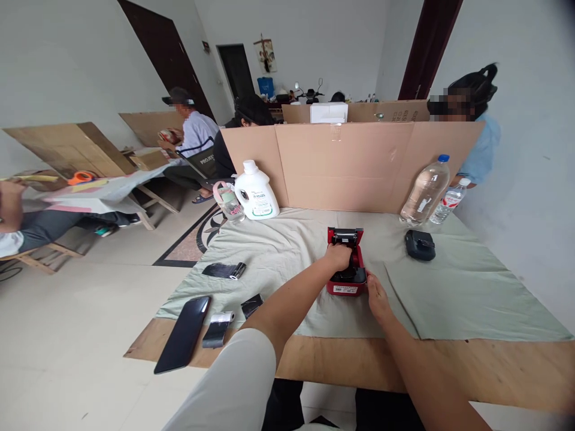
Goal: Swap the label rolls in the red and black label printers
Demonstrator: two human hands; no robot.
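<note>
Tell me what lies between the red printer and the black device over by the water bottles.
Head view: only bare greenish cloth lies between the red printer and the black device; nothing stands on that stretch.

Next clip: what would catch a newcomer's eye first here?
The small red printer, lid open, sits mid-table on the pale cloth; the left hand reaches into its top while the right hand steadies its right side. Behind it a cardboard screen walls off the table, with a white jug at its left end and two clear bottles at its right.
</note>
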